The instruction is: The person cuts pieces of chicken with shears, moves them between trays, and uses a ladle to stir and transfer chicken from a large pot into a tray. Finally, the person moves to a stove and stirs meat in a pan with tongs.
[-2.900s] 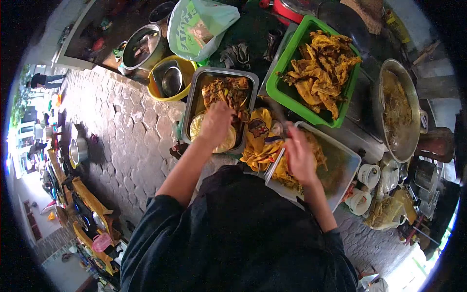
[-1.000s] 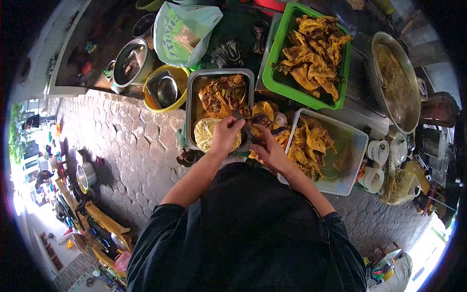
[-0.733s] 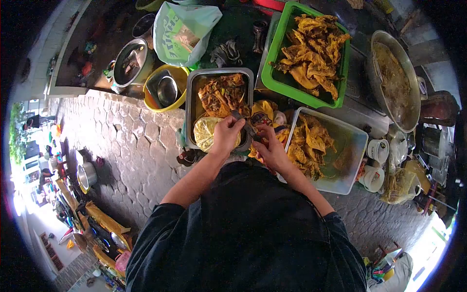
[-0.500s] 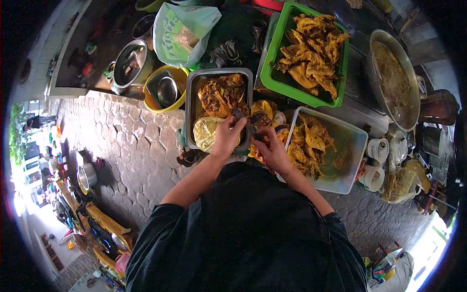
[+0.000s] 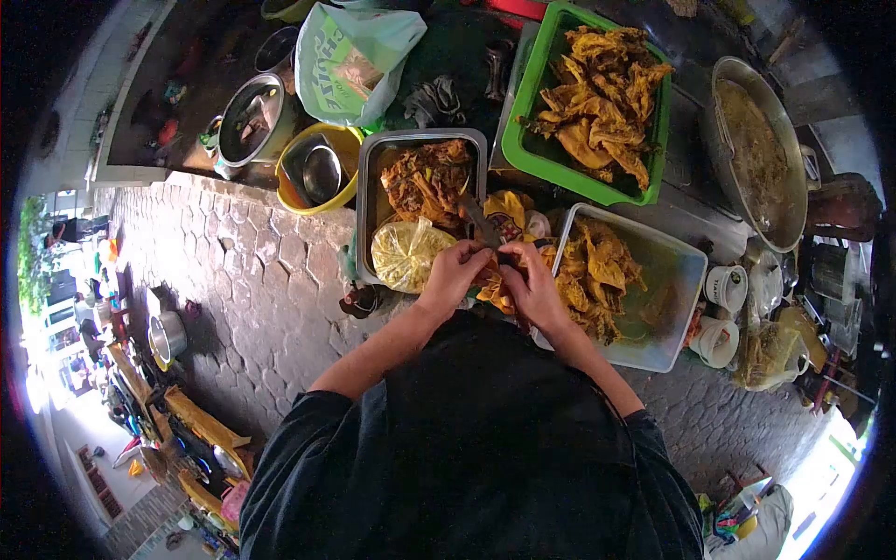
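Observation:
My left hand (image 5: pixel 452 277) and my right hand (image 5: pixel 537 289) are close together in front of my body, fingers pinched. Between their fingertips is a dark, elongated object (image 5: pixel 483 227), whose kind I cannot make out. Its upper end points toward a metal tray (image 5: pixel 363 196), which holds reddish-brown cooked meat (image 5: pixel 425 182) and a tied clear bag of yellowish food (image 5: pixel 411 257). Beneath and behind my fingers lies a yellow patterned cloth or bag (image 5: pixel 507 207), partly hidden. A translucent tub (image 5: pixel 667 308) with yellow-brown chicken pieces (image 5: pixel 597 275) stands right of my right hand.
A green tray (image 5: pixel 516 149) of fried chicken pieces (image 5: pixel 597 103) lies farther back. At right are a wide pan (image 5: pixel 719 154) and white buckets (image 5: pixel 724 287). A yellow basin (image 5: pixel 289 196), a metal pot (image 5: pixel 233 154) and a green plastic bag (image 5: pixel 327 70) stand at left.
My left hand has moved down and right, closer to my right hand. The dark object now slants up between them, and the tied bag is less covered.

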The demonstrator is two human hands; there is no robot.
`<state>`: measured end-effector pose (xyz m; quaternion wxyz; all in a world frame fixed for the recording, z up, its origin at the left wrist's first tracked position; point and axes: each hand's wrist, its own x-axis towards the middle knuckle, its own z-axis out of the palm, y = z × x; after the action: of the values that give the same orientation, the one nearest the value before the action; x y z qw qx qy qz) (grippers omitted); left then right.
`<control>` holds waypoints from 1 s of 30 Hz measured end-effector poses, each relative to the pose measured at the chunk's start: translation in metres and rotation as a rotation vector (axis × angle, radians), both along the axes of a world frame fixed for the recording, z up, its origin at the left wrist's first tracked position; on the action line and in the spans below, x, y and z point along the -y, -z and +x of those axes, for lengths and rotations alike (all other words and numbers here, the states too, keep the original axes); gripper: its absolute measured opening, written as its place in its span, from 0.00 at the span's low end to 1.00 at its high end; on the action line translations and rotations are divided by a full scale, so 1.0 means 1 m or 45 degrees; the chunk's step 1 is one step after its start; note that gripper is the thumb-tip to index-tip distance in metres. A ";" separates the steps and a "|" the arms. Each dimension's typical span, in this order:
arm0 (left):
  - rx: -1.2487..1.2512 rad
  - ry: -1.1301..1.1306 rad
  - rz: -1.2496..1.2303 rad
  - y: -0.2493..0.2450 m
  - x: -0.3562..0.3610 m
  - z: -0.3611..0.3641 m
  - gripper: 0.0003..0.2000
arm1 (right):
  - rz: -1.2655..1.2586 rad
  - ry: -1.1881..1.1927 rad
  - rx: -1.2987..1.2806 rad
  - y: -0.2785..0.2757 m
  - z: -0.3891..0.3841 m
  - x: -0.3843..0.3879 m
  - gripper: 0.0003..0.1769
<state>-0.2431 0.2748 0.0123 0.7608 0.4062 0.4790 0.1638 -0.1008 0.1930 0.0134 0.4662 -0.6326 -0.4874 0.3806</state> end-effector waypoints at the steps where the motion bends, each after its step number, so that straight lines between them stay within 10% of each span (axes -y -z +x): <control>1: -0.001 -0.001 -0.003 0.000 0.000 0.000 0.12 | -0.207 0.002 -0.207 0.001 0.000 0.001 0.20; 20: 0.068 0.083 -0.096 0.008 0.006 -0.003 0.13 | -0.220 0.186 0.007 0.020 -0.002 0.000 0.21; 23: 0.027 0.109 -0.076 0.003 0.004 -0.003 0.14 | 0.244 0.216 0.248 0.011 -0.002 -0.006 0.17; 30: -0.097 0.129 0.280 0.004 -0.008 -0.012 0.10 | -0.364 0.264 -0.362 0.012 0.001 -0.002 0.18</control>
<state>-0.2554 0.2829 0.0083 0.7002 0.5169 0.4653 0.1612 -0.1003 0.1953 0.0012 0.4725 -0.6789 -0.2904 0.4812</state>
